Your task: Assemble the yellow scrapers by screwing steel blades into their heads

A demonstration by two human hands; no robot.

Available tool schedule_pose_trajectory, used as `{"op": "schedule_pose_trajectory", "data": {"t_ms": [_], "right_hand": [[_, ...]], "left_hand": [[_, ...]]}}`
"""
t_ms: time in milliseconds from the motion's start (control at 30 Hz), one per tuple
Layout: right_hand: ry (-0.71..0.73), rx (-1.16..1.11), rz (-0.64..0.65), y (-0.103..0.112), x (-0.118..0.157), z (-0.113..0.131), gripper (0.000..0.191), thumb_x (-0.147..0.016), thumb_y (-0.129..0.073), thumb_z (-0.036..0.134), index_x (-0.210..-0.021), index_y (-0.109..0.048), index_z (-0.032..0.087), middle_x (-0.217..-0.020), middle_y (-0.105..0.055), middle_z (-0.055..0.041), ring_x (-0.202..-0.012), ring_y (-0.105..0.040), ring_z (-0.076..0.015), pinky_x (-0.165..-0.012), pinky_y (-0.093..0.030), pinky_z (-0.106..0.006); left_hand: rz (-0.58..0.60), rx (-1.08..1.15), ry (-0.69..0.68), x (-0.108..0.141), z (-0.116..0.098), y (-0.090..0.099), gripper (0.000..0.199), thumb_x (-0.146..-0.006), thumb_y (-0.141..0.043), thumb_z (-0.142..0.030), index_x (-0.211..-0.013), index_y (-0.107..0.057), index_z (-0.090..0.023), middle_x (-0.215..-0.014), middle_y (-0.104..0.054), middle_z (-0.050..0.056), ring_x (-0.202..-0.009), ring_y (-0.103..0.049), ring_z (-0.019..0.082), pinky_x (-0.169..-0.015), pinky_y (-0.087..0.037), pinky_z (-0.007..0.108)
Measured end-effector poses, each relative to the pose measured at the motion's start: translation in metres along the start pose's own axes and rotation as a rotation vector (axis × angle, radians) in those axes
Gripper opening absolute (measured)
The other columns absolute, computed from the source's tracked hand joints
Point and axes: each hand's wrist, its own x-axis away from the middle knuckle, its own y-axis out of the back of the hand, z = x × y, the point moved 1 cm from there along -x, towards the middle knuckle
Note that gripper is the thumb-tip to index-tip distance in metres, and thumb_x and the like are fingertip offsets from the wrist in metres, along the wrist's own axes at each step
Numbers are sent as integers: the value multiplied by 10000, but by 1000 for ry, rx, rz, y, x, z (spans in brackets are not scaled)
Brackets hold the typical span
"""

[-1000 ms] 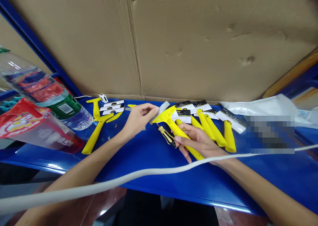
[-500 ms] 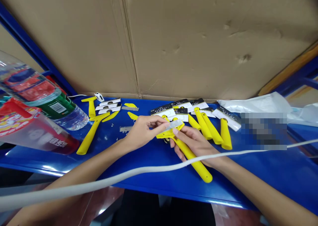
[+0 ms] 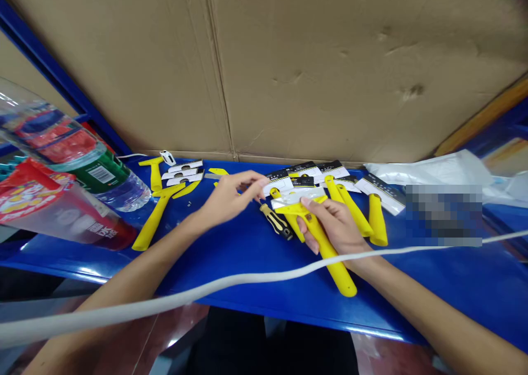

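Note:
A yellow scraper with a wide head is held in my right hand, its handle slanting down to the right. My right thumb presses a metal blade against the head. To the left, my left hand is raised over the blue table with its fingers bent and apart; nothing shows in it. A screwdriver with a black and cream handle lies between my hands. More yellow handles and black-and-white cards lie behind and beside my right hand.
A large water bottle and a red-lidded cup stand at the left. Nearby lie yellow scrapers and white packets. A white cable crosses the foreground. A plastic bag lies at right.
My left hand has come away from the blade and scraper head and moved left. My right hand and the scraper have shifted slightly right. The screwdriver is now in clear view.

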Motion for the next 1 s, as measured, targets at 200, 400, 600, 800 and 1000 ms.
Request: {"op": "schedule_pose_trajectory", "data": {"t_ms": [200,400,600,800,1000], "right_hand": [[127,-41,-143,13,-5,3,546,-989,-788,619,-657,-732,189,-458,-585,-27,-372,-522,-146,-429,-388,-283],[125,-76,-130,13,-6,0,524,-952,-840,613,-656,-705,202,-499,-616,-26,-380,-513,-144,-433,-384,-296],[118,-29,-88,11,-6,0,567,-979,-791,659,-649,-632,227,-457,-591,-20,-384,-509,-143,-466,-386,-292],[112,-25,-69,13,-6,-2,594,-988,-782,673,-640,-653,210,-470,-599,-25,-379,-513,-127,-451,-363,-273],[119,-21,-53,13,-9,-5,581,-1004,-782,652,-664,-718,186,-496,-616,-29,-381,-540,-127,-435,-380,-265]], "left_hand": [[272,-409,113,-18,52,73,303,-958,-773,-498,-1016,-798,-202,-1062,-843,79,-957,-771,232,-905,-591,348],[437,-400,154,-15,81,92,376,-928,-773,-573,-1031,-770,-211,-1176,-817,91,-1086,-767,266,-976,-562,360],[482,-364,193,-16,83,88,391,-939,-753,-583,-1051,-757,-208,-1120,-804,84,-1035,-760,263,-927,-565,353],[494,-380,220,-16,80,85,387,-921,-774,-566,-1053,-770,-202,-1102,-808,89,-993,-754,257,-875,-564,344],[377,-302,200,-18,74,85,380,-913,-805,-541,-1100,-812,-210,-1062,-850,90,-921,-784,249,-872,-602,367]]}}
